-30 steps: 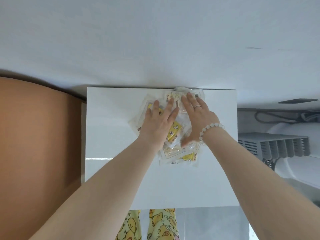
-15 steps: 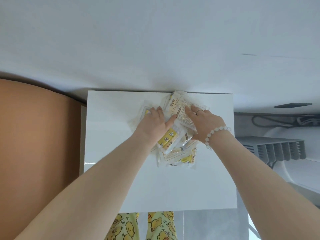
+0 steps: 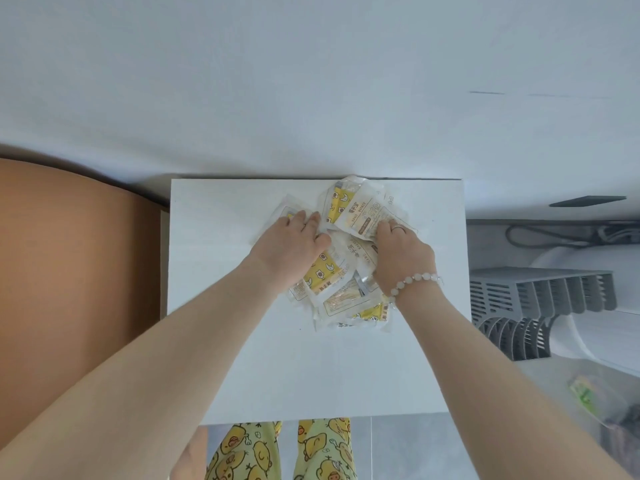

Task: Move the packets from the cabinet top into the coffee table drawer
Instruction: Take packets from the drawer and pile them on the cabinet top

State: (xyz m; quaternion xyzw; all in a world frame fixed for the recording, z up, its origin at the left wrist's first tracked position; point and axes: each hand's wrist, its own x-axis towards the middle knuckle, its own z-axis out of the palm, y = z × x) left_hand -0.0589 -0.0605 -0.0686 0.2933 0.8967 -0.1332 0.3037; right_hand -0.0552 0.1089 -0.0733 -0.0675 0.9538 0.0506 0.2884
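1. The packets (image 3: 341,271), spread flatter a second ago, are bunching into a heap at the back of the cabinet surface (image 3: 221,306).
2. The left hand (image 3: 292,244) and right hand (image 3: 403,252) are curling closed on the packets.
3. Lifting likely comes next.

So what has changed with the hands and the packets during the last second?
Both hands, left and right, went from flat on the packets to curled fingers, bunching them inward; the far packets tipped up. The pile remains on the cabinet top.
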